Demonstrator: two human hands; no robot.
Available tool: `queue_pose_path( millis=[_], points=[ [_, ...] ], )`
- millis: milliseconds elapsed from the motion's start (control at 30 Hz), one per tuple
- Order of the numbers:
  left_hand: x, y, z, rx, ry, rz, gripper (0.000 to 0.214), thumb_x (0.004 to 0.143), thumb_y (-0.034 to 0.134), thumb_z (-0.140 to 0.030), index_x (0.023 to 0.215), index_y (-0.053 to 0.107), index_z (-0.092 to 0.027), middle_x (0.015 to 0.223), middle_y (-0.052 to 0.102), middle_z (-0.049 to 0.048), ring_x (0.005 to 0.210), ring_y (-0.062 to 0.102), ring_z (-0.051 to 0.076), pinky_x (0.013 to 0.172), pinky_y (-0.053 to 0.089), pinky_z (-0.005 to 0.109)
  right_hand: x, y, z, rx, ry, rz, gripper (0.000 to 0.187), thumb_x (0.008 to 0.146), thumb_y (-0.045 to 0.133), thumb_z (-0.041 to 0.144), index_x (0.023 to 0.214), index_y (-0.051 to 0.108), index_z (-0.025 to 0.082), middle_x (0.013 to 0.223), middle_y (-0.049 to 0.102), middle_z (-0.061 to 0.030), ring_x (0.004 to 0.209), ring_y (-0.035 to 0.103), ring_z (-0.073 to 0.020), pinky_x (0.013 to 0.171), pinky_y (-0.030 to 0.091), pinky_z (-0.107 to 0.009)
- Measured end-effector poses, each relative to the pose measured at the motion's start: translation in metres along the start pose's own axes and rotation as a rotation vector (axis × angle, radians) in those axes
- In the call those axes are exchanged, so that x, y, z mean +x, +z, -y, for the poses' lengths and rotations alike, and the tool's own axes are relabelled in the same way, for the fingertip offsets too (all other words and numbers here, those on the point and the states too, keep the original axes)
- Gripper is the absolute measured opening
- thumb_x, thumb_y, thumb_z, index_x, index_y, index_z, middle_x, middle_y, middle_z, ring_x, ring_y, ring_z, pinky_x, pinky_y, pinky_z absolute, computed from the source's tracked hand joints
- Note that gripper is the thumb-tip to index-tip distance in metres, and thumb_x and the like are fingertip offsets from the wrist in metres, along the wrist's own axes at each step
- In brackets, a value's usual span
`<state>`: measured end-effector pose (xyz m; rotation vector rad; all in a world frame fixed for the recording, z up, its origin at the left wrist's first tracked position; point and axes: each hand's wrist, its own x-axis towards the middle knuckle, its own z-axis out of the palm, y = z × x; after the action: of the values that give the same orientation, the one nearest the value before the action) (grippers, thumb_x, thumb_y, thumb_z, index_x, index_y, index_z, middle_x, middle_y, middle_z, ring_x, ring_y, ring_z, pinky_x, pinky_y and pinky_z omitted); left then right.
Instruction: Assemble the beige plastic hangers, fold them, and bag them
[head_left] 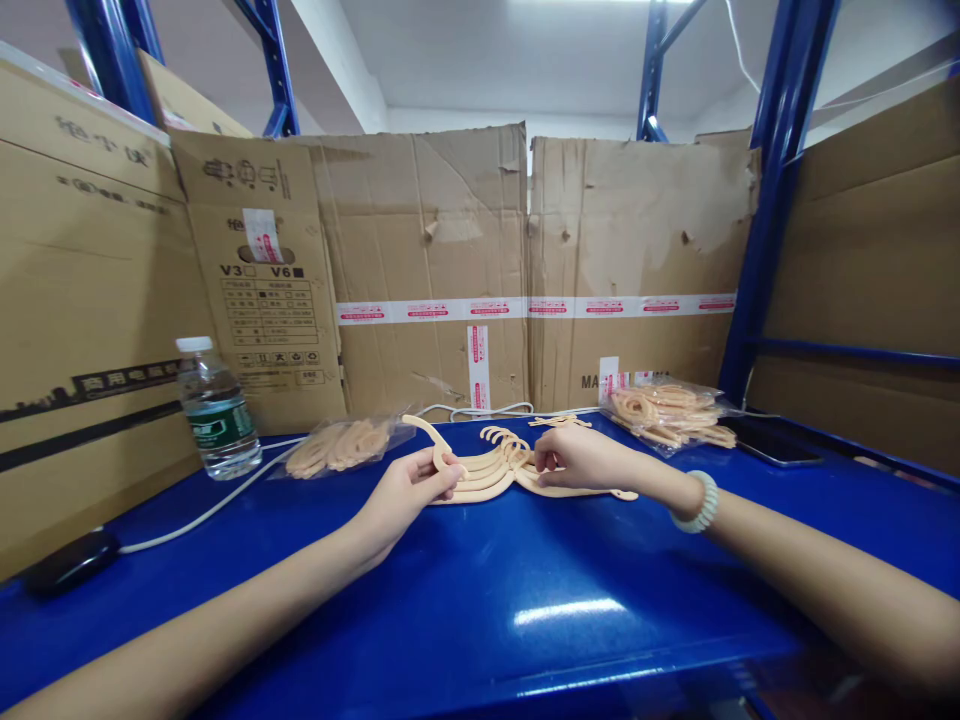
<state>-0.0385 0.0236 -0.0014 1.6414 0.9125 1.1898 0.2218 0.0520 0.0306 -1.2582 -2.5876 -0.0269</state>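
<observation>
Several beige plastic clothes hangers (480,490) lie overlapped on the blue tabletop, their hooks bunched at the centre and pointing away from me. My left hand (416,490) pinches a curved, light-beige hanger part (426,428) between thumb and fingers, above the left arms of the row. Whether this part is a loose piece or one end of a whole hanger, I cannot tell. Curled over the right arms of the row, my right hand (577,458) has its fingertips closed on a hanger near the hooks; the hand hides part of those arms.
Clear bags of beige pieces lie left (341,445) and right (667,410). A water bottle (221,420), a black device (71,562) with a white cable (202,518) and a phone (776,443) are on the table. Cardboard sheets (427,250) and blue posts (784,150) enclose it.
</observation>
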Motion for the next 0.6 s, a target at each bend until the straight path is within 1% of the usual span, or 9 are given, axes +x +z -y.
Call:
queue_pose_path(
  millis=[67,167,300,433,600],
  points=[
    [0.000,0.000,-0.001,-0.037,-0.013,-0.011,0.029,0.072,0.073,-0.040,0.079,0.060,-0.016,0.067,0.053,-0.0024,0.064,0.049,0.012,0.063,0.041,0.025,0.002,0.006,-0.001,-0.008,0.000,0.007,0.008,0.074,0.064,0.020,0.070,0.068,0.015,0.071,0.068,-0.0049,0.060,0.058,-0.0143,0.052,0.035,-0.023],
    [-0.001,0.000,-0.002,-0.092,-0.045,-0.026,0.029,0.070,0.075,-0.038,0.077,0.059,-0.015,0.066,0.054,-0.0022,0.064,0.050,0.012,0.064,0.042,0.025,0.003,0.009,0.001,0.062,-0.007,0.045,0.012,0.074,0.066,0.023,0.066,0.067,0.015,0.067,0.067,-0.0035,0.058,0.056,-0.0131,0.052,0.035,-0.022],
    [0.000,-0.001,-0.002,-0.093,-0.056,-0.019,0.027,0.074,0.072,-0.038,0.077,0.060,-0.014,0.075,0.062,0.0022,0.070,0.053,0.013,0.069,0.043,0.026,0.000,0.010,0.006,0.155,-0.018,0.087,0.015,0.072,0.073,0.027,0.067,0.065,0.015,0.065,0.066,-0.0012,0.057,0.055,-0.0122,0.050,0.034,-0.022],
    [0.002,-0.003,0.001,-0.089,-0.069,-0.044,0.025,0.073,0.073,-0.036,0.083,0.065,-0.014,0.073,0.061,0.0014,0.067,0.053,0.012,0.066,0.042,0.025,0.003,0.018,0.005,0.117,-0.011,0.067,0.012,0.074,0.071,0.024,0.068,0.063,0.016,0.064,0.065,-0.0004,0.054,0.052,-0.0109,0.047,0.030,-0.021],
    [0.004,-0.005,0.003,-0.119,-0.117,-0.102,0.031,0.069,0.076,-0.035,0.090,0.067,-0.013,0.074,0.062,0.0010,0.067,0.053,0.011,0.064,0.043,0.024,0.018,0.032,-0.009,0.110,-0.001,0.012,0.015,0.074,0.071,0.025,0.067,0.061,0.016,0.064,0.064,-0.0006,0.054,0.052,-0.0104,0.049,0.031,-0.021]
  ],
)
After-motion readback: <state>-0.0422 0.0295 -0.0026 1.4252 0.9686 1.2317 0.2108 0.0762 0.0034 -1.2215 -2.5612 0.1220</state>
